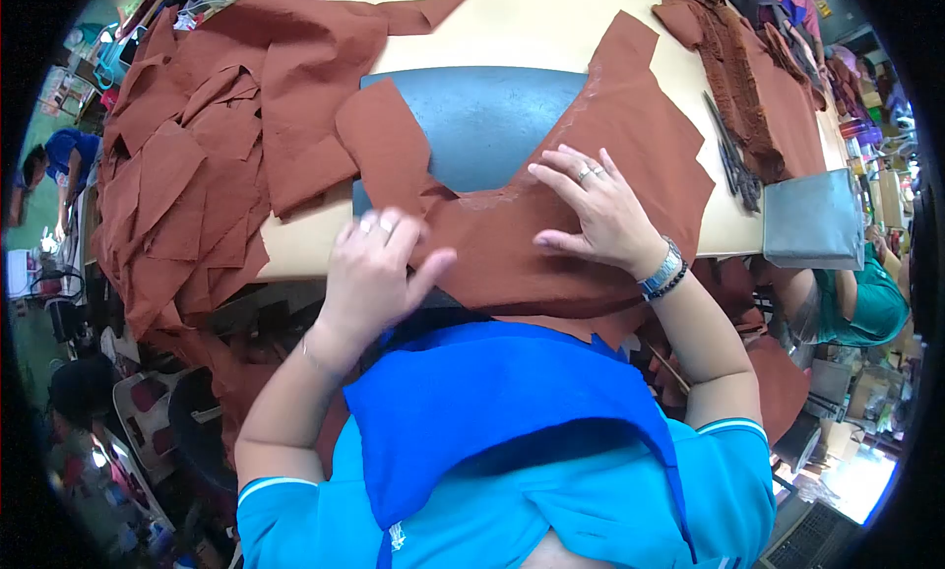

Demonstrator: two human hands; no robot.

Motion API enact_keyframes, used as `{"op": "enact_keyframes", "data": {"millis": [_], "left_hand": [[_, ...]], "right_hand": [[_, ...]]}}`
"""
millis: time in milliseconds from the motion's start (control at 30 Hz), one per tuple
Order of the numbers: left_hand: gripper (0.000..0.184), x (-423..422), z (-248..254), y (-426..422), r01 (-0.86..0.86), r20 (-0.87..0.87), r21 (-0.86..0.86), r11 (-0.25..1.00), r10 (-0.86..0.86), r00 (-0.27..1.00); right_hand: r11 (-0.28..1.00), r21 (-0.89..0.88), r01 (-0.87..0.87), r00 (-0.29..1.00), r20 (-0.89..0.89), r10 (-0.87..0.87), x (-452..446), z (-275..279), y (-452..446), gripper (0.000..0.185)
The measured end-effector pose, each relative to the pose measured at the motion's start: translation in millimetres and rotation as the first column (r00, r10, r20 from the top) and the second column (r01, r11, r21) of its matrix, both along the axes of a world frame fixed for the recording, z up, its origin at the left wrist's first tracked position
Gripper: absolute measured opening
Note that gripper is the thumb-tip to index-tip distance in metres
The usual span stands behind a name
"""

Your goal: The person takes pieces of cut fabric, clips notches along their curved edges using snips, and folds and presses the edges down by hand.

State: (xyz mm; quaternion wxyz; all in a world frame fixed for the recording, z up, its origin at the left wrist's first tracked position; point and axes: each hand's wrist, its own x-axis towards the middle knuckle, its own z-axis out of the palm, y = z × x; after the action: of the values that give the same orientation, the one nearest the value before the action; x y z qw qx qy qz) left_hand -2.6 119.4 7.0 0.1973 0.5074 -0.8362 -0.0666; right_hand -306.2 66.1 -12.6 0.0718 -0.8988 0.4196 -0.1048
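A reddish-brown leather piece (pixel 591 205) with a deep curved cutout lies over the dark blue-grey board (pixel 492 116) and the front table edge. Faint whitish marks run along the curved edge of the cutout. My right hand (pixel 600 210) is open over the leather's right part, fingers spread and palm down. At the leather's left side is my left hand (pixel 369 274), its fingers bent and its thumb held apart. Nothing shows in its grasp. Whether either hand presses on the leather, I cannot tell.
Brown leather pieces (pixel 197 165) are heaped at the left and hang over the edge. More leather (pixel 778 96) lies at the right, beside dark scissors (pixel 730 156). A grey metal box (pixel 814 220) stands at the right edge. Other people (pixel 856 303) are on both sides.
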Motion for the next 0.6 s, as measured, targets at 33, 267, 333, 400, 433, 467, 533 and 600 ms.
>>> {"op": "enact_keyframes", "data": {"millis": [33, 267, 333, 400, 433, 467, 533, 600], "left_hand": [[0.034, 6, 8, 14, -0.028, 0.042, 0.151, 0.988, 0.022, 0.999], [0.051, -2, -4, 34, -0.077, -0.084, 0.211, 0.975, 0.097, 0.992], [0.055, -8, -13, 27, -0.128, -0.074, 0.296, 0.946, 0.156, 0.985], [0.046, -15, -21, 17, -0.126, -0.161, 0.354, 0.927, 0.193, 0.968], [0.041, -18, -23, 14, -0.053, -0.382, 0.384, 0.922, 0.211, 0.9], [0.037, -18, -25, 10, 0.018, -0.579, 0.392, 0.92, 0.231, 0.782], [0.03, -7, -29, 3, 0.129, -0.868, 0.323, 0.938, 0.239, 0.435], [0.029, 20, 6, 5, -0.052, -0.896, 0.394, 0.917, 0.397, 0.199]], "right_hand": [[1.0, 0.004, 0.011, 1.0, -0.007, -0.011, 0, -5, 3, 0.077], [0.98, 0.107, 0.17, 0.983, 0.059, -0.177, 27, -21, 13, 0.08], [0.972, 0.125, 0.199, 0.974, 0.083, -0.21, 40, -22, 16, 0.078], [0.958, 0.215, 0.19, 0.955, 0.186, -0.231, 49, -21, 16, 0.076], [0.949, 0.261, 0.175, 0.942, 0.236, -0.239, 54, -21, 16, 0.075], [0.947, 0.282, 0.155, 0.93, 0.282, -0.236, 57, -13, 16, 0.071], [0.963, 0.257, 0.077, 0.866, 0.462, -0.193, 55, -9, 4, 0.066], [0.977, 0.209, 0.045, 0.82, 0.551, -0.156, 49, -3, -11, 0.061]]}}
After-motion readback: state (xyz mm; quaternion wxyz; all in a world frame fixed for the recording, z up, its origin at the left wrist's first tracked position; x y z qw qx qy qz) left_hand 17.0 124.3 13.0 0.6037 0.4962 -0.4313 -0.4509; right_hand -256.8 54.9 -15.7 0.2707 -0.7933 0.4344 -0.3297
